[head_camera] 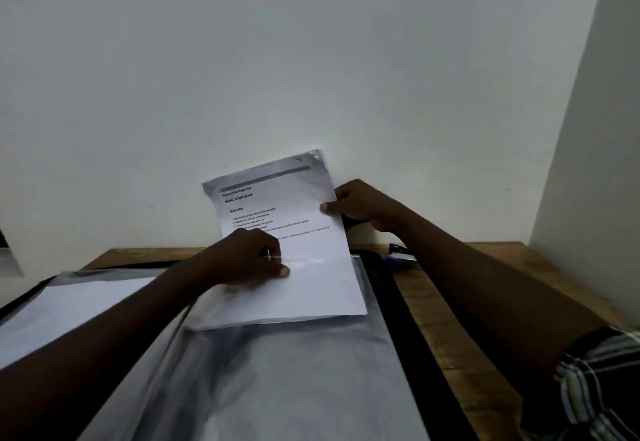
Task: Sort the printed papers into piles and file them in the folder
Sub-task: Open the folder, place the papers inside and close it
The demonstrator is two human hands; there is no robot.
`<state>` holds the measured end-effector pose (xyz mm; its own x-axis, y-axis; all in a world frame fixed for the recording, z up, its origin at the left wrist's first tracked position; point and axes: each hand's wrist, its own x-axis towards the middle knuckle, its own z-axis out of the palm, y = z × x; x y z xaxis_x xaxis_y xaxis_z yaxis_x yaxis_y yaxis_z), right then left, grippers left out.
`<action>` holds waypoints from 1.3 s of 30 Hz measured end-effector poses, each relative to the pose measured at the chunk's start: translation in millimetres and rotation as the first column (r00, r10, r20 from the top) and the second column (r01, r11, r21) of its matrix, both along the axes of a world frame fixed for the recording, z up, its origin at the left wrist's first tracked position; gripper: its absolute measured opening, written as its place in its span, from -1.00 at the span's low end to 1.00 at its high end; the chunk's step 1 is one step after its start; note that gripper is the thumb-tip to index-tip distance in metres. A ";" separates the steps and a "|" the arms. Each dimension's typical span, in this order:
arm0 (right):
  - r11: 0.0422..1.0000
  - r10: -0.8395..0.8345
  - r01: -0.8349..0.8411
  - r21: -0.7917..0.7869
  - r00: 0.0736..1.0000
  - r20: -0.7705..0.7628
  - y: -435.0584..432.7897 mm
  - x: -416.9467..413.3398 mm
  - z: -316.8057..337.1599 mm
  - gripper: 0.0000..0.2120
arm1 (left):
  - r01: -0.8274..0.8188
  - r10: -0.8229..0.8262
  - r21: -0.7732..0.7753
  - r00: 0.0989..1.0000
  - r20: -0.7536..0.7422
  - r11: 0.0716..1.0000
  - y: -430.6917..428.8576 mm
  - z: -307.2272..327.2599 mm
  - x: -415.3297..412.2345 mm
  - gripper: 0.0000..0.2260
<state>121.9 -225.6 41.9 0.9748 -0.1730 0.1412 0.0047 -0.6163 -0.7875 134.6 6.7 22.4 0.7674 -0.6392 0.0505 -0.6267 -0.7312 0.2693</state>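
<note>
A printed paper sheet (pixel 277 198) with headings and numbered lines stands bent upward against the wall, its lower part lying on the open folder (pixel 277 371). My right hand (pixel 360 203) pinches the sheet's right edge, thumb on the front. My left hand (pixel 249 257) rests on the sheet's lower left with curled fingers and a ring visible, holding the top of a clear plastic sleeve (pixel 311 262). More white papers (pixel 79 305) lie in the folder's left half.
The folder has a black zip border (pixel 408 319) and lies on a wooden table (pixel 485 302). A blue stapler (pixel 401 253) sits behind my right forearm near the wall. A white wall stands close behind the table.
</note>
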 end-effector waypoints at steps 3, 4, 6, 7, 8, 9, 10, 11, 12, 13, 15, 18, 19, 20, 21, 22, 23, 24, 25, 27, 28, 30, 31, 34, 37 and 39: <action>0.990 -0.025 0.025 -0.140 1.000 0.006 1.3 1.8 -2.8 -0.65 | 0.005 0.000 -0.083 0.998 0.064 0.997 4.9 -12.2 8.1 -0.70; 0.989 -0.010 0.001 -0.149 0.998 -0.059 -0.2 0.7 -3.1 -0.63 | 0.010 0.001 -0.112 0.995 0.098 0.994 2.8 -16.8 10.0 -0.68; 0.988 0.066 -0.102 -0.116 0.957 -0.281 -7.6 -6.5 1.0 -0.68 | 0.011 0.011 -0.165 0.992 0.129 0.986 -0.7 -22.4 12.6 -0.68; 0.989 0.106 -0.137 -0.052 0.914 -0.391 -11.3 -11.3 3.1 -0.75 | 0.008 0.015 -0.177 0.992 0.128 0.984 -0.3 -24.2 14.5 -0.69; 0.988 0.148 -0.149 0.037 0.866 -0.477 -14.0 -15.6 3.8 -0.80 | 0.010 0.013 -0.179 0.992 0.125 0.984 0.3 -24.9 16.2 -0.69; 0.983 0.185 -0.149 0.111 0.835 -0.519 -14.9 -19.5 3.8 -0.77 | 0.014 0.010 -0.180 0.992 0.128 0.984 1.3 -25.8 17.6 -0.68; 0.978 0.202 -0.145 0.149 0.829 -0.521 -15.0 -19.9 2.8 -0.70 | 0.015 0.009 -0.179 0.991 0.134 0.984 1.5 -26.4 17.5 -0.67; 0.979 0.194 -0.134 0.156 0.856 -0.479 -13.4 -18.2 1.4 -0.66 | 0.014 0.011 -0.178 0.990 0.140 0.984 1.2 -26.8 16.3 -0.66; 0.982 0.166 -0.118 0.145 0.906 -0.389 -10.4 -14.6 -0.8 -0.67 | 0.015 0.011 -0.179 0.990 0.144 0.984 1.3 -26.9 15.6 -0.66; 0.988 0.122 -0.090 0.127 0.956 -0.266 -6.3 -10.5 -3.3 -0.71 | 0.016 0.013 -0.187 0.989 0.148 0.982 1.2 -26.0 15.1 -0.66; 0.996 0.046 -0.043 0.073 0.998 -0.031 2.7 -5.2 -6.8 -0.79 | 0.017 0.013 -0.222 0.991 0.130 0.975 4.1 -22.1 13.9 -0.69; 0.989 -0.008 0.026 -0.144 0.993 0.122 6.9 -7.5 -9.0 -0.82 | 0.006 0.007 -0.242 0.999 0.052 0.970 14.7 -10.5 11.1 -0.78; 0.981 -0.017 0.042 -0.192 0.991 0.130 6.5 -9.2 -10.4 -0.83 | -0.011 0.015 -0.236 1.000 0.013 0.972 19.6 -7.8 9.5 -0.80; 0.975 -0.026 0.053 -0.215 0.992 0.127 5.4 -11.5 -10.6 -0.82 | -0.030 0.026 -0.228 0.999 -0.019 0.973 23.2 -5.8 8.1 -0.80; 0.977 -0.026 0.047 -0.208 0.994 0.107 3.1 -13.6 -10.9 -0.79 | -0.047 0.041 -0.223 0.999 -0.035 0.974 25.1 -4.9 7.3 -0.79; 0.984 -0.010 0.021 -0.176 0.998 0.068 1.4 -14.2 -11.9 -0.77 | -0.059 0.055 -0.223 0.998 -0.026 0.973 26.4 -5.0 7.3 -0.77; 0.988 0.025 -0.023 -0.152 1.000 0.014 1.1 -16.8 -11.8 -0.78 | -0.063 0.066 -0.229 0.998 0.006 0.972 26.0 -5.2 7.0 -0.75; 0.984 0.067 -0.076 -0.160 0.996 -0.062 1.8 -20.0 -10.2 -0.79 | -0.062 0.074 -0.233 0.996 0.043 0.970 25.4 -4.9 6.7 -0.73; 0.969 0.092 -0.128 -0.210 0.980 -0.174 3.2 -25.6 -7.0 -0.82 | -0.059 0.077 -0.235 0.995 0.068 0.970 23.8 -4.7 6.2 -0.72; 0.945 0.107 -0.213 -0.249 0.919 -0.380 2.4 -33.9 -1.5 -0.84 | -0.071 0.087 -0.246 0.995 0.054 0.967 22.4 -5.2 7.9 -0.74; 0.954 0.147 -0.241 -0.178 0.893 -0.425 0.8 -34.9 -0.4 -0.85 | -0.081 0.090 -0.259 0.996 0.025 0.963 22.9 -5.6 8.6 -0.75; 0.969 0.230 -0.247 0.000 0.902 -0.366 1.1 -32.3 -1.0 -0.83 | -0.087 0.090 -0.271 0.996 -0.002 0.959 24.5 -7.3 9.6 -0.77; 0.973 0.231 -0.230 0.032 0.938 -0.257 1.0 -26.7 -3.3 -0.78 | -0.082 0.085 -0.266 0.996 -0.002 0.960 25.0 -8.4 10.2 -0.78; 0.993 0.117 -0.115 -0.038 0.990 0.077 5.5 -12.7 -9.3 -0.78 | -0.069 0.075 -0.243 0.997 0.017 0.967 24.2 -9.1 10.7 -0.80; 0.939 0.118 -0.065 -0.337 0.983 0.139 14.8 -11.5 -11.0 -0.73 | -0.069 0.086 -0.232 0.994 0.065 0.970 24.4 -10.3 11.3 -0.74; 0.914 0.126 -0.061 -0.402 0.982 0.137 16.3 -12.0 -14.8 -0.72 | -0.071 0.094 -0.253 0.992 0.081 0.965 23.7 -12.4 12.7 -0.70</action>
<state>109.9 -209.3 27.1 0.9433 0.0196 0.3314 0.1811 -0.8669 -0.4644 147.3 30.5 10.0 0.8017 -0.5318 0.2727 -0.5974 -0.6987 0.3936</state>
